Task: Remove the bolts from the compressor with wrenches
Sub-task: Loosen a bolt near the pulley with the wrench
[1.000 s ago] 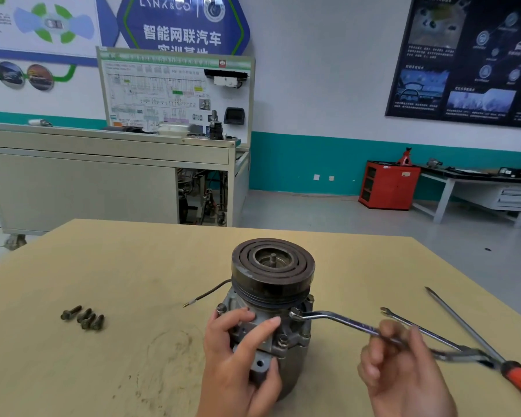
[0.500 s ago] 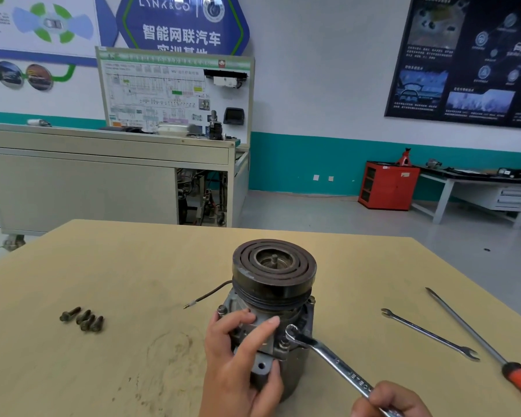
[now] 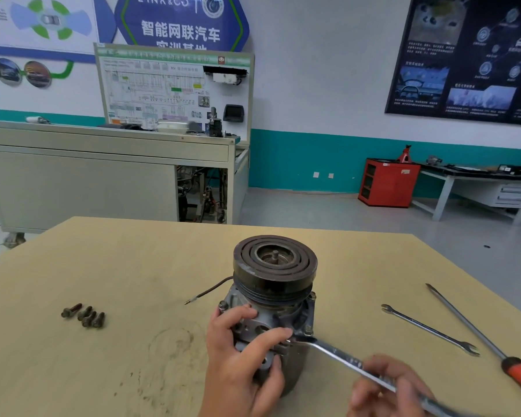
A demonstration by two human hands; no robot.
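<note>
Hands share the job in the head view: the left hand (image 3: 241, 356) wraps the body of the compressor (image 3: 275, 266), upright on the counter (image 3: 133, 266). The right hand (image 3: 394, 389) grips the wrench (image 3: 343, 361), whose head meets the flange just beside the left index fingertip. Its seating is hidden. A slip under load could round the bolt, pinch that finger or tip the compressor. Loose bolts (image 3: 83, 316) lie well left of the left hand, and an open-ended wrench (image 3: 430, 331) and a screwdriver (image 3: 478, 335) lie beyond the right.

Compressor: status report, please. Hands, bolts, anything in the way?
Left hand grips compressor. Right hand holds wrench, head at compressor's near side. Loose bolts lie left. Spare wrench, screwdriver lie right, apart.
</note>
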